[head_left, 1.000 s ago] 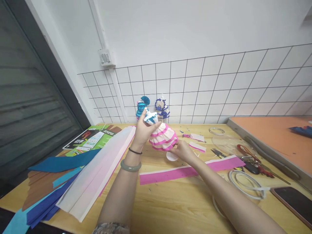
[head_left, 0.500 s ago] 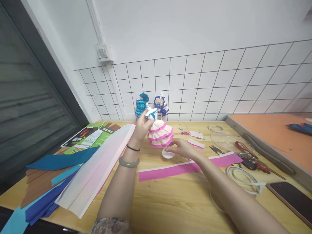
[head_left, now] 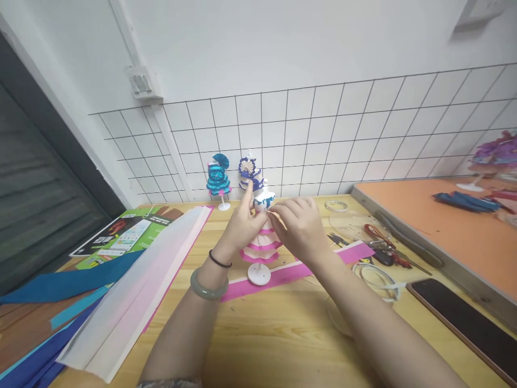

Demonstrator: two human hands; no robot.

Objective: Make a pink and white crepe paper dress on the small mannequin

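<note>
A paper figure (head_left: 260, 252) with a tiered cream skirt edged in pink stands on a thin stem over a white round base (head_left: 259, 275). Its upper part is white with blue patches. My left hand (head_left: 241, 225) is closed around that upper part, index finger pointing up alongside it. From the other side, my right hand (head_left: 302, 229) pinches at the top of the skirt, its fingers curled and close to my left thumb. Whatever lies between those right fingertips is mostly hidden. Behind the base lies a pink paper strip (head_left: 351, 253) with a white edge.
Two finished-looking paper figures, one teal (head_left: 218, 178) and one navy and cream (head_left: 245, 170), stand by the gridded wall. Folded pale paper (head_left: 137, 291) and blue strips (head_left: 72, 277) lie left. Scissors (head_left: 374, 234), coiled tape (head_left: 375, 280) and a phone (head_left: 460, 318) lie right.
My right hand has moved from the figure's base up to the top of its skirt. The figure has gone from tilted to nearly upright, and the view has shifted right.
</note>
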